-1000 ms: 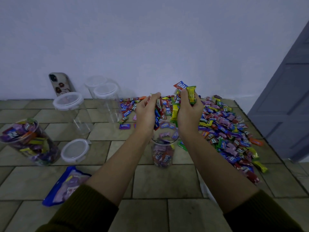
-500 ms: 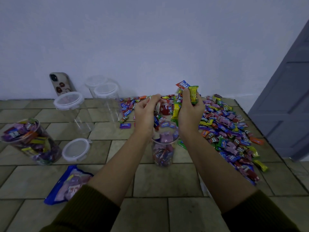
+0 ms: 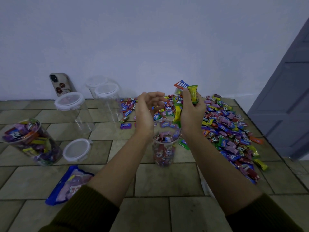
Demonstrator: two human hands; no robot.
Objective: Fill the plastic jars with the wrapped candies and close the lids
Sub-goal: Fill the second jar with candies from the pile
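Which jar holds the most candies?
The jar at far left, packed to its rim. The open jar in the middle is only partly filled, and the three lidded jars behind are empty.

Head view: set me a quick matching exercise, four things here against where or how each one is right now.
Things:
1 phone
2 loose lid
3 right hand
4 middle jar

States:
a grips a bunch of candies
b partly filled, no lid on
c leans against the wall
d lies flat beside the full jar

Pairs: 1-c, 2-d, 3-a, 4-b.
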